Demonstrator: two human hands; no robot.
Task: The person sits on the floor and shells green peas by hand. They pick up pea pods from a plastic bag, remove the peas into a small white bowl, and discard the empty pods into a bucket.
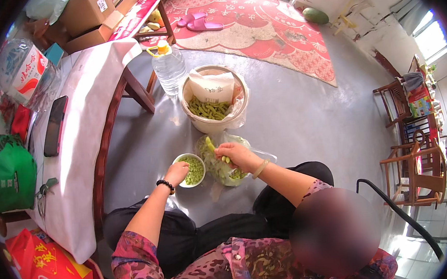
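Observation:
My left hand point(177, 173) reaches over the near-left rim of a white bowl point(178, 184) of shelled green beans point(194, 170). Its fingertips are at the beans, and whether they pinch any is hidden. In my right hand point(238, 156) are a few green bean pods point(209, 143), one sticking up past the fingers and others showing below them. That hand is above a clear plastic bag point(232, 181) with more green pods inside. Just beyond the bag stands a lined pail point(203, 122) containing green pods or husks point(208, 109) and a white paper-like sheet point(213, 86) that bears writing.
A large water bottle point(169, 71) stands left of the pail. Along my left runs a covered wooden table point(78, 114) with a phone point(55, 126) and a green bag point(8, 174). Farther off are a red patterned rug point(255, 32), pink slippers point(204, 23) and wooden chairs point(424, 180).

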